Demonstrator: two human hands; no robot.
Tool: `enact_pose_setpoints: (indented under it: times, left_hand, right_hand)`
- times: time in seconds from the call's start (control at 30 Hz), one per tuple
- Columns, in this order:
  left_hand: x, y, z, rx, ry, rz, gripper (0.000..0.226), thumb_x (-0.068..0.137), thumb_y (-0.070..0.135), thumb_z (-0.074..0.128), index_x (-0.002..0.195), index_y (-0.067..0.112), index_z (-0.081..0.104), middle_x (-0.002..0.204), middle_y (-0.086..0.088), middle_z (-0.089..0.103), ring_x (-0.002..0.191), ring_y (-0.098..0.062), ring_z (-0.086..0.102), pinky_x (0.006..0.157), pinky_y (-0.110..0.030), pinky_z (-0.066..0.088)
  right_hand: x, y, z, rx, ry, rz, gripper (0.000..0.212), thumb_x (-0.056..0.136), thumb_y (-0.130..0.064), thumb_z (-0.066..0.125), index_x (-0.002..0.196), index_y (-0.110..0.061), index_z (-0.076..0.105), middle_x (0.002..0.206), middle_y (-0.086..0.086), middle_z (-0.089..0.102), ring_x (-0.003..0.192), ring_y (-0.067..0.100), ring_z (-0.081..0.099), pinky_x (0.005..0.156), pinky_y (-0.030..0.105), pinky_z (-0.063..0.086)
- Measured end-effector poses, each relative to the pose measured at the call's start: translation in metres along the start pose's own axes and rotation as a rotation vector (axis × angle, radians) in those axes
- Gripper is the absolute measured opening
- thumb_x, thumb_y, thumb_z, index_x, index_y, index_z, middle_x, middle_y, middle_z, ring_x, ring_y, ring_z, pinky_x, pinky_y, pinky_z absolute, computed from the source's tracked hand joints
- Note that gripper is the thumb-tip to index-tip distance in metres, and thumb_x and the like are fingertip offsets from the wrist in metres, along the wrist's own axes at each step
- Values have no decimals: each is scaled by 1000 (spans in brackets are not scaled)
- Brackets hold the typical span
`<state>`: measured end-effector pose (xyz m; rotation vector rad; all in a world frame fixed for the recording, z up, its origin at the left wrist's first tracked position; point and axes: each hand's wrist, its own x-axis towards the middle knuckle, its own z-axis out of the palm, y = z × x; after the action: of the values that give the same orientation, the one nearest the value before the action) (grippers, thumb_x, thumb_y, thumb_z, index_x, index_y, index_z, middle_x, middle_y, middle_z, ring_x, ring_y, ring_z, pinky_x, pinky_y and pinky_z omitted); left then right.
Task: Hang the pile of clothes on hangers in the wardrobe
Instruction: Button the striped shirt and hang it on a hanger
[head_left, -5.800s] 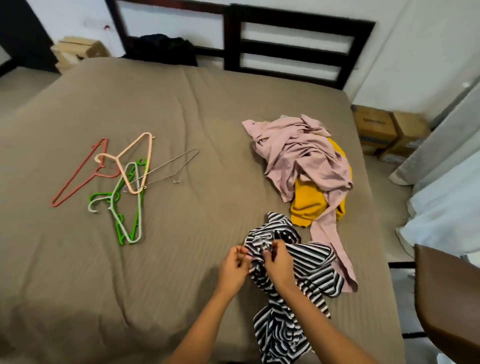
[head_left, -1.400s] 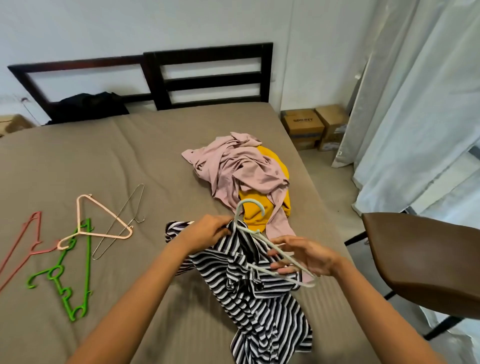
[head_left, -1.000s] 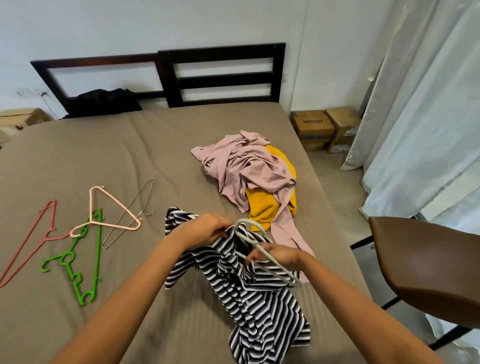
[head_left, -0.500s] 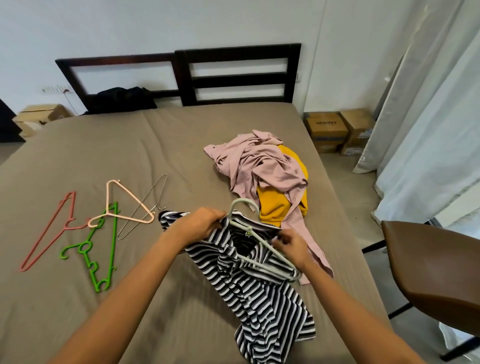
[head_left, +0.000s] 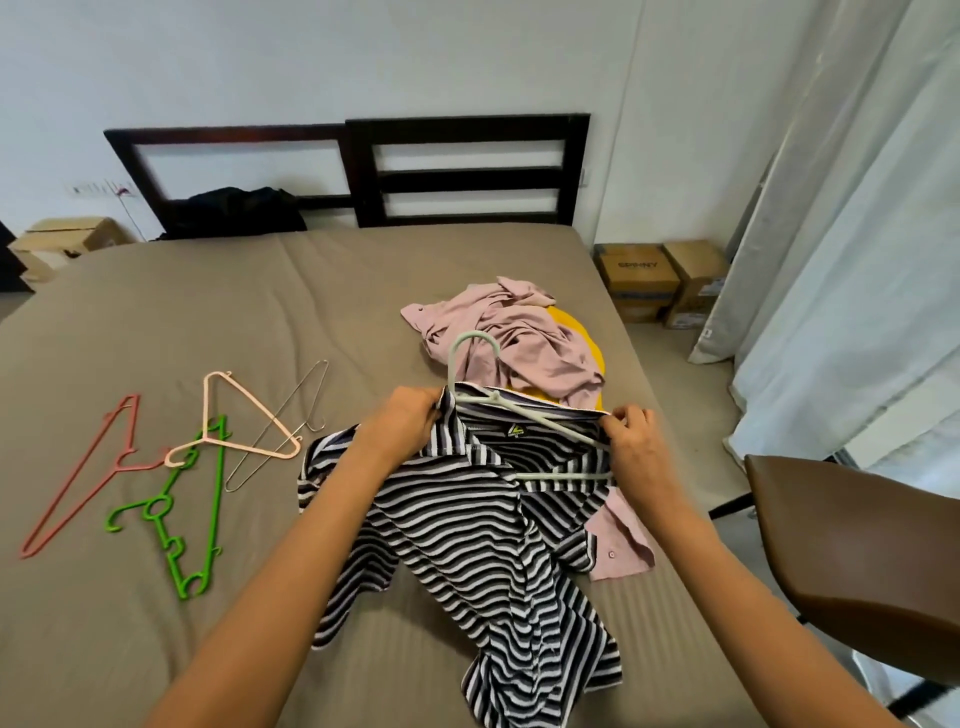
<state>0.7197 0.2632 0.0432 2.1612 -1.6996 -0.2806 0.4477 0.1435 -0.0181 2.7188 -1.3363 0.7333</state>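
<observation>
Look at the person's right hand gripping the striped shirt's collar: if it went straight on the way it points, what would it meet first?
The right hand points toward the headboard and slightly left. Probably the pink garment heaped just beyond the striped shirt comes first, though depth is unclear from one view.

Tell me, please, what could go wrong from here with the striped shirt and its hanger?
The pale green plastic hanger sits skewed in the black-and-white striped shirt, so one shoulder may slip off when lifted. The shirt overlaps the pink shirt, which could drag along. Both hands grip only the collar.
</observation>
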Motion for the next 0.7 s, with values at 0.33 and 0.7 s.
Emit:
enact_pose_setpoints:
  times: [0.33, 0.7]
  left_hand:
    - [-5, 10, -6, -2, 53, -32, 19, 93, 10, 44, 98, 5, 61, 88, -23, 65, 81, -41, 61, 72, -45, 50]
    - [-8, 14, -8, -61, 134, -62, 19, 91, 10, 45, 100, 5, 62, 89, -25, 65, 83, -42, 61, 72, -45, 50]
  right_hand:
    - [11, -15, -12, -72, 23, 29, 38, 58, 19, 70, 90, -1, 67, 86, 20, 56, 74, 35, 53, 56, 40, 51]
    - [15, -29, -29, 214, -72, 129, 28, 68, 18, 55, 93, 7, 62, 92, 23, 52, 79, 31, 51, 66, 30, 33]
